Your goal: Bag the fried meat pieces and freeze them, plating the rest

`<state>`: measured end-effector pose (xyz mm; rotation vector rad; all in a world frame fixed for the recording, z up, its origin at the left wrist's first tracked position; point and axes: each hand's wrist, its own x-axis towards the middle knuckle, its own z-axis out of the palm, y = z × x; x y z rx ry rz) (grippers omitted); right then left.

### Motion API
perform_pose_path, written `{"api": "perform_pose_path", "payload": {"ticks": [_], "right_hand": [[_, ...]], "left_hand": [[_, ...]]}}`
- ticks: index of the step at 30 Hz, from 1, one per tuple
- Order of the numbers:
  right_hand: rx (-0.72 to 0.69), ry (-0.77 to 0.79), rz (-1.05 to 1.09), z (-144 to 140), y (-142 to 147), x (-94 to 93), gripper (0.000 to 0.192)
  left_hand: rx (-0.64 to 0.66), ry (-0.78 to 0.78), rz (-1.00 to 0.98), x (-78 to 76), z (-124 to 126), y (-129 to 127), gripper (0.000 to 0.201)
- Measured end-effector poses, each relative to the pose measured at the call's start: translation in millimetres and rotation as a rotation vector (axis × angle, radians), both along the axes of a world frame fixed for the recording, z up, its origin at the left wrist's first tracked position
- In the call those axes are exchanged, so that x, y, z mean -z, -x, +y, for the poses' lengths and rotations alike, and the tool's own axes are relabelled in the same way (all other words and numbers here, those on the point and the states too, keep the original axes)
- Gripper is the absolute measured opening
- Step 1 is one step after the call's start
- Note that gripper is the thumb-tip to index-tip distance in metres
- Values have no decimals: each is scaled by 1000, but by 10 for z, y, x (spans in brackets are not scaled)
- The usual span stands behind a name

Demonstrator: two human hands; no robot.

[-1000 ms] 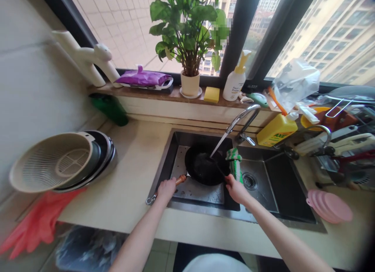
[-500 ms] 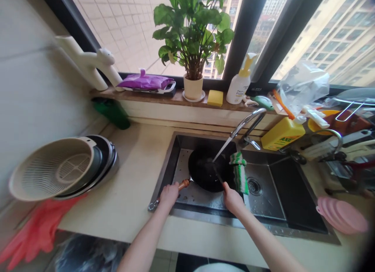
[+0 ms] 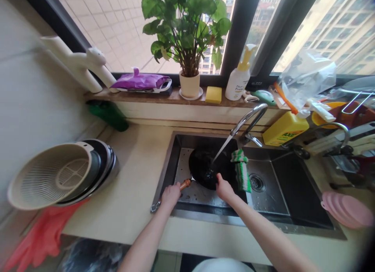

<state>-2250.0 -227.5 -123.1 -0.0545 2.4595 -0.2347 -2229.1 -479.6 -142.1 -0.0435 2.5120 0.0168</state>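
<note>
A black frying pan (image 3: 202, 166) lies in the left basin of the steel sink (image 3: 175, 145), under water running from the faucet (image 3: 249, 118). My left hand (image 3: 170, 194) is closed around the pan's wooden handle (image 3: 185, 183) at the sink's front edge. At the pan's near right rim, my right hand (image 3: 224, 188) grips a thin dark tool that reaches into the pan; most of the tool is hidden. A green and white cloth (image 3: 241, 172) hangs over the sink divider just right of that hand.
A beige colander on stacked pans (image 3: 55, 174) and red rubber gloves (image 3: 41, 235) lie on the left counter. The sill holds a potted plant (image 3: 189, 82), yellow sponge (image 3: 213, 95) and pump bottle (image 3: 238, 82). Right: yellow detergent jug (image 3: 284, 127), dish rack (image 3: 345, 143), pink lid (image 3: 347, 209).
My right hand has moved left, from beside the cloth to the pan's near rim. My left hand has stayed on the handle. Water keeps running into the pan.
</note>
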Motion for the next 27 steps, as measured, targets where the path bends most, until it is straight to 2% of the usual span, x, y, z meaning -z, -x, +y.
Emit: {"api": "perform_pose_path", "payload": {"ticks": [2, 5, 8, 10, 12, 16, 19, 21, 24, 27], "right_hand": [[-18, 48, -17, -12, -58, -45, 51], [-60, 65, -86, 391, -353, -300, 51], [-101, -51, -124, 907, -615, -589, 51], [-73, -152, -86, 1042, -606, -653, 47], [-34, -202, -36, 936, -434, -578, 43], [-34, -173, 20, 321, 3, -232, 47], [-37, -133, 22, 68, 36, -101, 51], [-51, -106, 6, 165, -97, -149, 55], [-64, -88, -30, 562, -381, -354, 56], [-8, -106, -45, 864, -557, -494, 51]], "left_hand": [[6, 4, -5, -12, -1, -3, 30], [24, 2, -18, -42, -11, -1, 30], [40, -7, -35, -84, -21, 11, 31], [39, -10, -45, -114, -20, 18, 31], [31, -8, -48, -137, -11, 20, 31], [20, -2, -38, -148, 9, 12, 30], [19, -3, -37, -132, 4, 3, 32], [22, -5, -35, -117, -5, -1, 32], [32, -14, -33, -95, -18, 2, 30], [28, -29, -43, -72, -24, 8, 31]]}}
